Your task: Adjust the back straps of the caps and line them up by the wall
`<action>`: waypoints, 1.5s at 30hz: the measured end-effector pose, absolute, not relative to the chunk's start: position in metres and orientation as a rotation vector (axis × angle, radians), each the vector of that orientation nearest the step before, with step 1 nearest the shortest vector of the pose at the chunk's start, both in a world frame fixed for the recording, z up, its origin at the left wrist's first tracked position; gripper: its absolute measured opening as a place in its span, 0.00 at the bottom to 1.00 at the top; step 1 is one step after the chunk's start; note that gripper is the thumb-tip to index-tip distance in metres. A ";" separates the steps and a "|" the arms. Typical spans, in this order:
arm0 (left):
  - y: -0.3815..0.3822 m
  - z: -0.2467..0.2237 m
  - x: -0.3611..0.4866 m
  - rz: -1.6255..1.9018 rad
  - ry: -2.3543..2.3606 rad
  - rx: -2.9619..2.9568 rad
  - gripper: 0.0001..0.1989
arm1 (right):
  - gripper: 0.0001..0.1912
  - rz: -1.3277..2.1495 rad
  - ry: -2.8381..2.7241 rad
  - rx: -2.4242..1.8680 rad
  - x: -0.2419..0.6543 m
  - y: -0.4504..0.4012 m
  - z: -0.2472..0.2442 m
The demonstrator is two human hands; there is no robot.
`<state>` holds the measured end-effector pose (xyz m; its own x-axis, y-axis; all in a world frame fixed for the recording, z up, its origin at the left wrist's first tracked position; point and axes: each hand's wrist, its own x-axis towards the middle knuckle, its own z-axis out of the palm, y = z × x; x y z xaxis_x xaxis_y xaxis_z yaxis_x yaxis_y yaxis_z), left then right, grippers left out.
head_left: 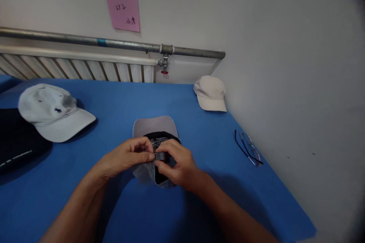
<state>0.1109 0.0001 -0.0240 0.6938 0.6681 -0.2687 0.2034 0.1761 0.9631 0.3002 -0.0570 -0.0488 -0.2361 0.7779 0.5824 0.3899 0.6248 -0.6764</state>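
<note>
A grey baseball cap point(155, 125) lies on the blue table in front of me, its brim pointing away and its dark inside partly showing. Both hands meet at the back of the cap, over its adjustment strap point(161, 156). My left hand point(128, 155) pinches the strap's left end between thumb and fingers. From the right, my right hand point(176, 161) grips the same strap, thumb below and fingers above. The fingers hide part of the strap and any buckle on it.
A white cap point(54, 110) sits at the left beside a black item point(19, 148). A beige cap point(210, 93) rests at the far right corner, with eyeglasses point(249, 148) near the right edge. Behind the blue table point(137, 212) are a radiator point(85, 69), a metal pipe point(128, 44) and the wall.
</note>
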 end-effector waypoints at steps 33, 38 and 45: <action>0.001 -0.022 0.099 0.386 0.650 1.329 0.08 | 0.12 0.872 -1.891 -1.045 0.310 -0.056 -0.034; 0.001 -0.022 0.099 0.376 0.586 1.337 0.06 | 0.06 1.145 -1.657 -1.107 0.305 -0.059 -0.032; -0.010 -0.014 0.108 0.348 0.654 1.565 0.16 | 0.05 1.235 -1.496 -1.126 0.304 -0.058 -0.033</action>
